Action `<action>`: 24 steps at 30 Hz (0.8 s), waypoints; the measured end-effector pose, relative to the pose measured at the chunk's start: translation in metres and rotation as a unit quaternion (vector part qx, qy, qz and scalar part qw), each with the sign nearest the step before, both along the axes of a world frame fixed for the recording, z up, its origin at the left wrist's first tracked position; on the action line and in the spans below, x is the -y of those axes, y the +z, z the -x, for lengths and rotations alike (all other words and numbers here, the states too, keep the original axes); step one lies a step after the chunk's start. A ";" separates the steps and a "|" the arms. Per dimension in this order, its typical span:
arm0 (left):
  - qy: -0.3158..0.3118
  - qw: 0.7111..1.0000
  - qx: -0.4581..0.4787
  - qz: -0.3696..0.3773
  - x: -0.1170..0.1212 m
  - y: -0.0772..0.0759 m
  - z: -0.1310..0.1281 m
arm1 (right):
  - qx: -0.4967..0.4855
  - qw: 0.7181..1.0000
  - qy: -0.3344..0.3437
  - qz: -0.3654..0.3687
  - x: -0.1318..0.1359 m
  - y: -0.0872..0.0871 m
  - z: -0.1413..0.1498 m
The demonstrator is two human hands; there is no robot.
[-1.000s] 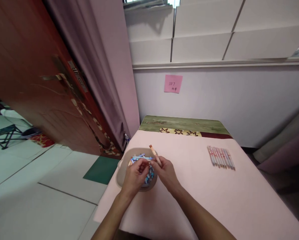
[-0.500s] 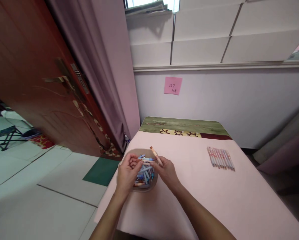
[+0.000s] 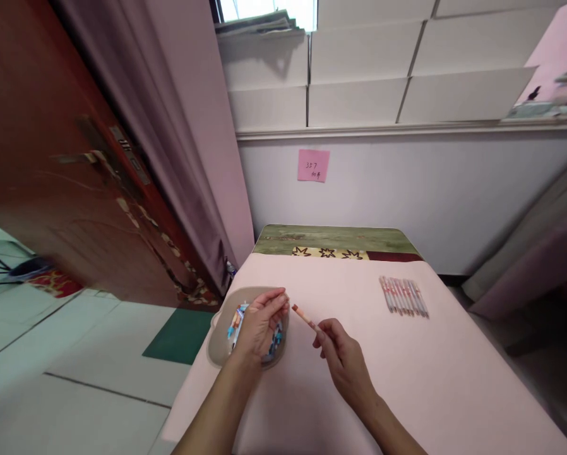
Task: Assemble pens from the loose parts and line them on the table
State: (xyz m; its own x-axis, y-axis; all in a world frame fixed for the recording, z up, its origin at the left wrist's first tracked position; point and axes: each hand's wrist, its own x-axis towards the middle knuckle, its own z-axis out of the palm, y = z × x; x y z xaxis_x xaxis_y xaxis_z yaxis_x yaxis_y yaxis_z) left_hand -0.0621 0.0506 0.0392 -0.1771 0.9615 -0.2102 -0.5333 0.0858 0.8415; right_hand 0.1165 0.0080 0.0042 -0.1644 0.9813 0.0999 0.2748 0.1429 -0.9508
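Tub [image 3: 218,341] w/ pens [image 3: 237,322], curled L hand [image 3: 261,321] above, hold unclear; R hand [image 3: 344,355]: pinched orange pen [image 3: 304,316]

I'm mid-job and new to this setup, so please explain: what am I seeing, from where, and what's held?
There is no machine here, just a person's two bare hands. Every picture comes from one camera worn on the person's head, looking forward and down. On the pink cover stands a beige tub of loose pen-like pieces; well to its right lies a row of pens. The right hand holds a peach-coloured piece. The left hand is over the tub; whether it pinches something small is unclear.
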 end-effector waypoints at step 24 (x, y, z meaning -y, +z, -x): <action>-0.034 0.999 0.007 0.002 0.003 0.000 -0.003 | -0.003 1.000 -0.014 -0.002 0.003 0.003 -0.001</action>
